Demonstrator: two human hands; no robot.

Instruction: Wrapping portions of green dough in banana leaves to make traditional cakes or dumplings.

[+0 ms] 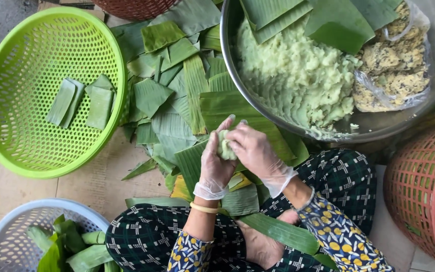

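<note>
Frame center: left hand (216,160) and right hand (254,149), both in clear gloves, closed together around 1 pale green dough lump (224,147), over banana leaves (177,106). Upper right: steel bowl (230,60) of dough. Upper left: green basket (6,126) holding 3 wrapped parcels (81,103).

Four baskets (51,30), one steel bowl (232,75)

- Left of the steel bowl (237,75), loose banana leaves (177,95) cover the floor in a flat layer a hand could pass over.
- Farther left of the bowl, the green basket (6,126) raises a rim in the way.
- Below the bowl, both hands (237,151) and the person's knees fill the gap.
- Right of the bowl, the red basket (419,191) stands close, leaving a narrow strip.
- Between the green basket and the white basket (6,226), well left of the bowl, bare cardboard (76,186) lies open.
</note>
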